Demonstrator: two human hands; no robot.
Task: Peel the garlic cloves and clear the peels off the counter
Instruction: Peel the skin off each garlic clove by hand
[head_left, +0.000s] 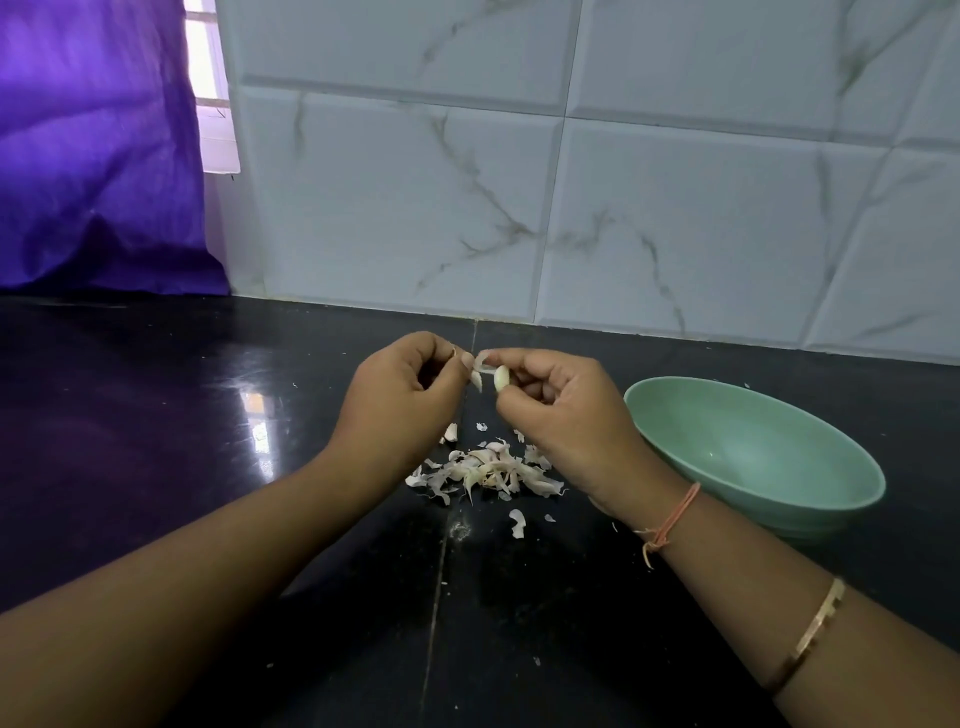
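Black polished stone counter (156, 441) below us, and our hands meet just above it: our right hand (566, 415) pinches a small pale garlic clove (501, 378) in curled fingertips, while our left hand (400, 400) pinches a thin papery strip of peel (477, 376) hanging off that clove. Under the hands, a heap of loose whitish garlic peels (488, 470) lies on the counter. Just right of it sits a pale green round bowl (727, 441); behind, white marbled wall tiles (623, 208) and a purple curtain (93, 156).
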